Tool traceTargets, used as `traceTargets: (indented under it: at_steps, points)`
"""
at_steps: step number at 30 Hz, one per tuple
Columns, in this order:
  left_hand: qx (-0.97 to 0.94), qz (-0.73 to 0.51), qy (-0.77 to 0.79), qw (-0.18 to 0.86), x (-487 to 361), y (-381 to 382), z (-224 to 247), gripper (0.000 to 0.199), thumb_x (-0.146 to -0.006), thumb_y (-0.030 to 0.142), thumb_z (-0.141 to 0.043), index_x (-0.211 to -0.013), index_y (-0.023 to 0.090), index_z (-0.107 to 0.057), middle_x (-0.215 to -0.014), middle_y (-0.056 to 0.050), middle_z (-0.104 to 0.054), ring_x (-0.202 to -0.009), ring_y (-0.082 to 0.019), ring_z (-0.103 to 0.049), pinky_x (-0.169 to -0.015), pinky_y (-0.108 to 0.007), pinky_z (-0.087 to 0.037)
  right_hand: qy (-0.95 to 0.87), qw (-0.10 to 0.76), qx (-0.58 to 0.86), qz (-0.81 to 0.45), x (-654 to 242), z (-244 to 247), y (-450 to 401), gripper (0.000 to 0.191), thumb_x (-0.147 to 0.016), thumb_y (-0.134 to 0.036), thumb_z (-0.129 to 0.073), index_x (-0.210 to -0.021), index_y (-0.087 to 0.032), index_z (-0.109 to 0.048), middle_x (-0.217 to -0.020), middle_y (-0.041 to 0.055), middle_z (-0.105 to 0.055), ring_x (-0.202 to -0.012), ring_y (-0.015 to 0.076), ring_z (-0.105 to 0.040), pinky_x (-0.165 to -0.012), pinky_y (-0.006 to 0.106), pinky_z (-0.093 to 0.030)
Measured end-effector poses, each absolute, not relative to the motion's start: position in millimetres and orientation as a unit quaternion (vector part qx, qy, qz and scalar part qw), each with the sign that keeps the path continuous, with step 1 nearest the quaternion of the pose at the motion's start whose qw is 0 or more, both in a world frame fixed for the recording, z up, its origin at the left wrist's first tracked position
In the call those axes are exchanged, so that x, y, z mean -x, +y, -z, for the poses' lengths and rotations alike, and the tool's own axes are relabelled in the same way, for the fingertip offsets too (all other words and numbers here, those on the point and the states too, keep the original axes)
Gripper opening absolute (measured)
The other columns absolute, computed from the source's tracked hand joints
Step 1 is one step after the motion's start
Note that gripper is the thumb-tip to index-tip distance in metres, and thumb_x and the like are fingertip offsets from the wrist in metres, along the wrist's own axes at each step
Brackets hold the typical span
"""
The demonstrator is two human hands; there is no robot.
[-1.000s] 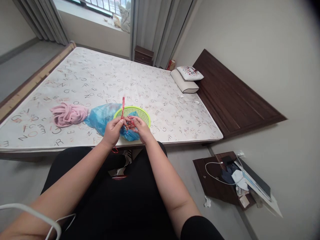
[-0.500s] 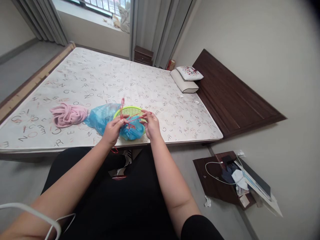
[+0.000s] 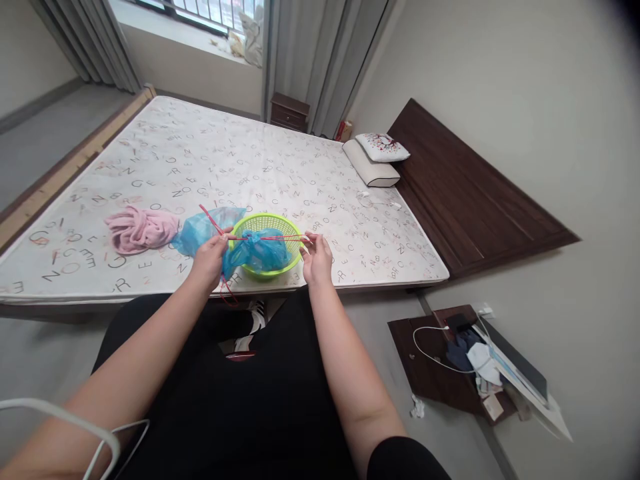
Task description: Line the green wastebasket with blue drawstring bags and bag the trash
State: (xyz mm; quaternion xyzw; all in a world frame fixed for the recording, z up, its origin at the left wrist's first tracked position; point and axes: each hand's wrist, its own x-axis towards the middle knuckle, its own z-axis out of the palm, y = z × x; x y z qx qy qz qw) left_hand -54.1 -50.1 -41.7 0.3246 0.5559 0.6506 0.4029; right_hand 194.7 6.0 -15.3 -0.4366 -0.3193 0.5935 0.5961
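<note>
The left hand (image 3: 210, 260) is pinching a thin red cord (image 3: 265, 238) between narrowly closed fingers (image 3: 225, 235), while the right hand (image 3: 315, 259) is gripping its other end in pinched fingertips (image 3: 305, 239), holding the strand taut and level above the bag. An even pull from both sides is keeping the line straight. A loose red tail is hanging below the left hand, and another red end is angling up past it. Under the cord, a crinkled blue plastic bag (image 3: 257, 253) is bunching inside a lime-green woven plastic basket (image 3: 267, 219). The basket is sitting near the edge of a letter-printed mattress (image 3: 280, 180). Farther left, a crumpled pink cloth (image 3: 141, 229) is lying on the mattress; beyond, pillows (image 3: 370, 170) are resting against a dark wooden headboard (image 3: 475, 187).
</note>
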Motion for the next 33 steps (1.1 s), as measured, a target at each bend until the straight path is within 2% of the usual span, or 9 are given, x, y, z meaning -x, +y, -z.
traceTargets:
  at_steps: [5, 10, 13, 15, 21, 23, 27, 31, 33]
  points:
    - [-0.368, -0.583, 0.62, 0.374, 80.4, -59.1, 66.2, 0.058, -0.08, 0.055, -0.079, -0.127, 0.021, -0.071, -0.144, -0.014, -0.066, -0.141, -0.033, -0.054, -0.119, -0.047, -0.04, -0.337, 0.548, 0.501, -0.579, -217.8, 51.4, -7.3, 0.063, -0.094, -0.069, -0.044, -0.138, -0.025, -0.052, -0.157, 0.016, -0.052, -0.134, 0.0233, -0.061, -0.093, 0.036, -0.057]
    - [-0.464, -0.494, 0.64, 0.362, 81.3, -70.4, 91.0, 0.069, -0.088, 0.066, -0.064, -0.137, 0.017, -0.065, -0.152, -0.02, -0.058, -0.148, -0.037, -0.047, -0.125, -0.055, -0.03, -0.45, 0.458, 0.582, -0.498, -219.7, 92.2, -20.4, 0.068, -0.093, -0.06, -0.053, -0.148, -0.021, -0.051, -0.162, 0.0191, -0.045, -0.149, 0.0292, -0.047, -0.104, 0.043, -0.055]
    - [-0.588, -0.44, 0.625, 0.266, 64.1, -77.0, 91.0, 0.073, -0.095, 0.067, -0.053, -0.145, 0.015, -0.06, -0.166, -0.021, -0.04, -0.16, -0.037, -0.026, -0.13, -0.055, -0.016, -0.584, 0.412, 0.574, -0.401, -208.2, 104.7, -27.0, 0.064, -0.089, -0.051, -0.063, -0.146, -0.022, -0.059, -0.165, 0.016, -0.041, -0.156, 0.0303, -0.035, -0.123, 0.05, -0.039]
    - [-0.626, -0.389, 0.634, 0.233, 48.7, -78.1, 86.7, 0.079, -0.092, 0.067, -0.057, -0.15, 0.013, -0.056, -0.17, -0.023, -0.032, -0.161, -0.039, -0.019, -0.13, -0.058, -0.014, -0.654, 0.381, 0.55, -0.353, -198.5, 110.8, -32.6, 0.062, -0.09, -0.048, -0.065, -0.147, -0.023, -0.06, -0.17, 0.0136, -0.035, -0.16, 0.0306, -0.028, -0.13, 0.053, -0.028]
    - [-0.666, -0.233, 0.671, 0.227, 12.1, -61.0, 70.4, 0.086, -0.088, 0.051, -0.071, -0.158, 0.008, -0.043, -0.147, -0.03, -0.058, -0.144, -0.046, -0.049, -0.123, -0.064, -0.024, -0.771, 0.327, 0.481, -0.259, -182.7, 133.6, -62.4, 0.036, -0.096, -0.035, -0.057, -0.126, -0.019, -0.071, -0.165, 0.0147, -0.042, -0.163, 0.0351, -0.018, -0.128, 0.061, -0.028]
    - [-0.683, -0.184, 0.66, 0.252, 9.8, -53.5, 65.8, 0.079, -0.086, 0.045, -0.073, -0.153, 0.01, -0.052, -0.136, -0.028, -0.067, -0.136, -0.046, -0.058, -0.118, -0.061, -0.034, -0.784, 0.325, 0.479, -0.225, -184.2, 141.3, -71.6, 0.035, -0.096, -0.029, -0.054, -0.123, -0.017, -0.071, -0.157, 0.0168, -0.051, -0.162, 0.0356, -0.023, -0.127, 0.063, -0.031]
    - [-0.72, -0.129, 0.605, 0.315, 16.8, -42.3, 59.6, 0.036, -0.082, 0.029, -0.068, -0.116, 0.024, -0.079, -0.119, -0.015, -0.078, -0.12, -0.04, -0.069, -0.106, -0.049, -0.05, -0.779, 0.339, 0.491, -0.193, -188.7, 150.6, -76.7, 0.05, -0.091, -0.023, -0.054, -0.138, -0.011, -0.063, -0.148, 0.021, -0.059, -0.153, 0.0353, -0.04, -0.126, 0.062, -0.035]
    - [-0.588, -0.319, 0.62, 0.411, 32.6, -32.0, 55.8, 0.022, -0.075, 0.028, -0.068, -0.093, 0.024, -0.08, -0.11, -0.01, -0.08, -0.116, -0.036, -0.07, -0.108, -0.049, -0.051, -0.764, 0.358, 0.5, -0.196, -188.4, 149.3, -72.8, 0.056, -0.095, -0.024, -0.047, -0.149, -0.011, -0.054, -0.153, 0.0176, -0.056, -0.156, 0.032, -0.037, -0.128, 0.059, -0.034]
    - [-0.478, -0.399, 0.642, 0.447, 45.6, -25.5, 51.4, 0.022, -0.073, 0.033, -0.069, -0.091, 0.022, -0.076, -0.096, -0.009, -0.08, -0.099, -0.034, -0.074, -0.094, -0.05, -0.059, -0.761, 0.354, 0.503, -0.206, -187.5, 145.5, -71.9, 0.055, -0.098, -0.026, -0.046, -0.15, -0.013, -0.054, -0.157, 0.0149, -0.053, -0.158, 0.0315, -0.032, -0.129, 0.058, -0.032]
